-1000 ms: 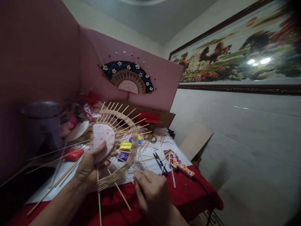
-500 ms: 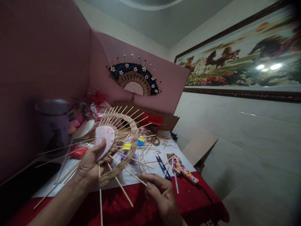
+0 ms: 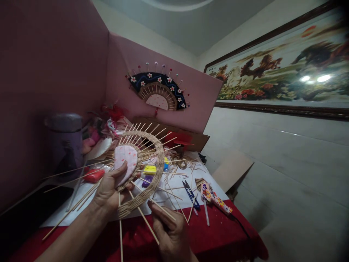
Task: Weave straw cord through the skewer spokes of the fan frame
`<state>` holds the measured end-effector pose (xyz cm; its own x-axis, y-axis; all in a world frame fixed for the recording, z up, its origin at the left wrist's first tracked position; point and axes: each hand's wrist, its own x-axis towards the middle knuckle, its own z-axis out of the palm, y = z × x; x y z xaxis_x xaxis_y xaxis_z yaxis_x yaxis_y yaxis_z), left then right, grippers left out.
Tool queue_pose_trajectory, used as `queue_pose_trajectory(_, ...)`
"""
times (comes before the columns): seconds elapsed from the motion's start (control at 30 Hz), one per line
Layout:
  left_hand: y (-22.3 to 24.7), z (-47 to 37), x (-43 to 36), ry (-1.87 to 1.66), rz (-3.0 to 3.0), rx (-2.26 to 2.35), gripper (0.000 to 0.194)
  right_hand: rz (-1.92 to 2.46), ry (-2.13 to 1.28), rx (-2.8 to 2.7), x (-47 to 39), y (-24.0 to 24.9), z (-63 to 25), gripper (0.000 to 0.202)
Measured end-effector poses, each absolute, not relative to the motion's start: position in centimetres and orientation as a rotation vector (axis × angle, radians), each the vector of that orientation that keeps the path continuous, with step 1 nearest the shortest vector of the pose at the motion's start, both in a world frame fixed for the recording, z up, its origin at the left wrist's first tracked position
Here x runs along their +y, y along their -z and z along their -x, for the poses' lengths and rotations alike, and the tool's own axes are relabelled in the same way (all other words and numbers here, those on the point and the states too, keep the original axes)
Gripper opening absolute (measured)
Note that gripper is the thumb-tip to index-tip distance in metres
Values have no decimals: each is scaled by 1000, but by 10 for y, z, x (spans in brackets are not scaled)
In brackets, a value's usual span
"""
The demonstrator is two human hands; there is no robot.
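Observation:
My left hand [image 3: 110, 185] grips a half-round fan frame by its pink dotted centre panel [image 3: 127, 162], thumb on the front and fingers behind. A braided twine arc [image 3: 159, 165] curves around the panel, crossed by thin wooden sticks that spread outward. At the frame's lower right, my right hand [image 3: 170, 225] has its fingers closed around a stick [image 3: 163, 210], just outside the twine arc. Part of those fingers lies behind the stick.
Blue snips [image 3: 191, 194] and a flowered glue gun [image 3: 215, 200] lie right of my hands. Loose sticks, a red packet [image 3: 94, 175] and yellow clay [image 3: 149, 170] are on the white sheet. A lidded purple container [image 3: 64, 145] stands left. A finished dark fan [image 3: 158, 89] hangs behind.
My right hand has moved left and down along the lower-right sticks, closer to the twine arc. The fan frame remains in my left hand; the whole view has shifted slightly.

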<state>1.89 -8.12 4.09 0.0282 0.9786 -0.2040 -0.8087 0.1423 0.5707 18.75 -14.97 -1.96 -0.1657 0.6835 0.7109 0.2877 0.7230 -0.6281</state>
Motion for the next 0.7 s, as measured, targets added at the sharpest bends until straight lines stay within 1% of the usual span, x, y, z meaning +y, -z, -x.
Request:
queue_pose_trajectory(0.1,-43,-19,-83,-1430,-356,636,7,677,-397,-1727,-151,17,-182,34)
queue_pose_trajectory(0.2,-46,-19,-85,-1452,-370,657,6,652,-480,-1715,-153,12,-179,37)
queue_pose_trajectory(0.4,-48,-19,-87,-1556,-393,673,5,765,-785,-1649,-156,18,-190,28)
queue_pose_trajectory(0.5,-48,-18,-87,-1570,-418,666,7,866,-856,-1610,-161,21,-196,26)
queue_pose_trajectory(0.57,-48,-18,-86,-1564,-432,654,7,921,-792,-1623,-165,21,-198,27)
queue_pose_trajectory(0.7,-50,-17,-85,-1546,-445,659,6,931,-474,-1737,-172,20,-200,31)
